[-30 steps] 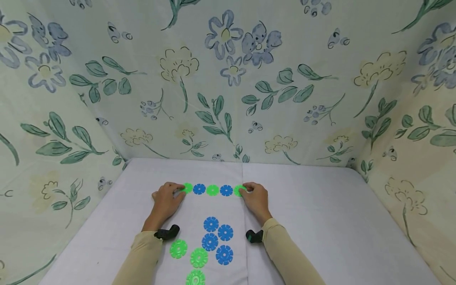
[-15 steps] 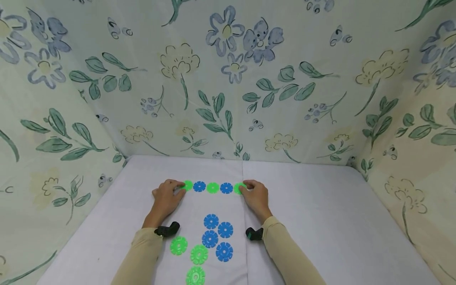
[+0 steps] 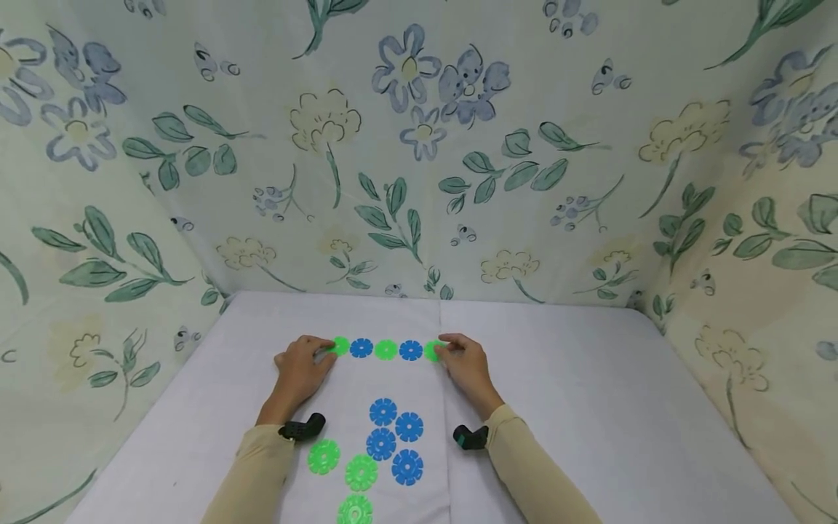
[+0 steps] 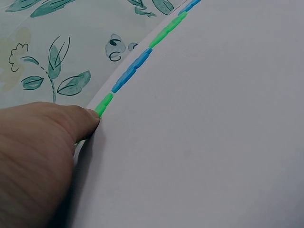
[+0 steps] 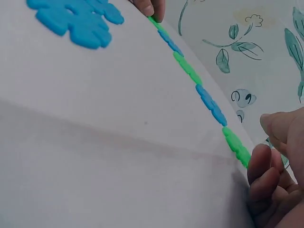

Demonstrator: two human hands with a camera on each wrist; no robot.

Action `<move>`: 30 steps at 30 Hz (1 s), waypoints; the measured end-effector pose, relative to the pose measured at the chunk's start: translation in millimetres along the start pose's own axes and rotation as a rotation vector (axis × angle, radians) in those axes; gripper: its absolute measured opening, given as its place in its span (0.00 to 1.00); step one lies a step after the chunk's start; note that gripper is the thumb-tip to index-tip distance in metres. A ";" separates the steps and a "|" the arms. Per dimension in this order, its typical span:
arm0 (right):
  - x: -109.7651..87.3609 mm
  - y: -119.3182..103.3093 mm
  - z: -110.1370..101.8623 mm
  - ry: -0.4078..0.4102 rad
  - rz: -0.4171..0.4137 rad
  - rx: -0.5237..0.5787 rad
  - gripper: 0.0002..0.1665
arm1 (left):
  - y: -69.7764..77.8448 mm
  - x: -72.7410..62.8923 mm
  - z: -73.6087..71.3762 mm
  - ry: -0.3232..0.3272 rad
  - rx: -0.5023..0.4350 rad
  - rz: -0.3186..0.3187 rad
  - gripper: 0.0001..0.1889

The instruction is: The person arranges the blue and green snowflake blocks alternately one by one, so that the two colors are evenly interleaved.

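Note:
My left hand (image 3: 302, 367) pinches the green notched plastic disc (image 3: 340, 346) at the left end of a row between thumb and index finger. Beside it in the row come a blue disc (image 3: 361, 348), a green disc (image 3: 386, 349) and another blue disc (image 3: 411, 350). At the right end is a green disc (image 3: 433, 351), next to my right hand (image 3: 468, 367). In the right wrist view, that hand's index finger stands apart from its thumb, and the thumb is close by the end of the green disc (image 5: 236, 146). Whether the discs interlock cannot be told.
Nearer to me, several loose blue discs (image 3: 381, 443) lie in a cluster on the white cloth-covered table (image 3: 556, 407). Green discs (image 3: 361, 472) lie left of and below them. A flowered curtain (image 3: 393, 182) encloses the back and sides.
The head view has shifted slightly. My right index finger has lifted a little away from the right end disc. The left hand and the row stay as they were.

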State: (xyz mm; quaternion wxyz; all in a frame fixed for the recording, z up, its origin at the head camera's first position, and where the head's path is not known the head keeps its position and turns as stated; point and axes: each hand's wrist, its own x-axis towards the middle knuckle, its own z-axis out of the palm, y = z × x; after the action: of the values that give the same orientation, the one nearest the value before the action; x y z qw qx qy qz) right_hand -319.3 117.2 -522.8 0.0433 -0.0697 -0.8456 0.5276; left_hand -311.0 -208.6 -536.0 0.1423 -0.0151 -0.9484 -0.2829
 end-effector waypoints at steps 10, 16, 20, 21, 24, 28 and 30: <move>-13.8 -16.2 -13.5 -0.079 -0.079 0.049 0.19 | -0.3 -1.0 1.1 0.024 -0.002 0.027 0.15; -27.4 -25.0 -24.0 -0.108 -0.161 0.061 0.15 | 0.3 -2.9 -0.2 0.015 -0.001 0.020 0.15; -40.0 -29.4 -31.0 -0.152 -0.189 0.062 0.15 | -0.4 -1.6 0.6 0.003 -0.003 0.019 0.15; -43.6 -30.7 -32.6 -0.166 -0.195 0.068 0.16 | -0.4 -1.0 0.7 0.001 -0.003 0.018 0.15; -53.4 -33.2 -35.7 -0.213 -0.214 0.075 0.16 | 0.0 0.6 0.1 0.002 0.000 0.020 0.15; -64.8 -33.3 -36.7 -0.266 -0.227 0.078 0.16 | -0.2 1.0 0.0 0.000 0.004 0.013 0.15; -70.2 -32.4 -36.4 -0.278 -0.229 0.074 0.17 | -0.9 0.7 0.8 0.000 0.004 0.011 0.15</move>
State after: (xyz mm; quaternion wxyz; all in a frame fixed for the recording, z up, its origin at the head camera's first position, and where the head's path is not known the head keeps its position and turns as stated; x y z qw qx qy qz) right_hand -247.0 123.9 -477.6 -0.0119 0.1023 -0.8257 0.5546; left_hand -312.0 -209.0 -536.9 0.1437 -0.0202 -0.9489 -0.2803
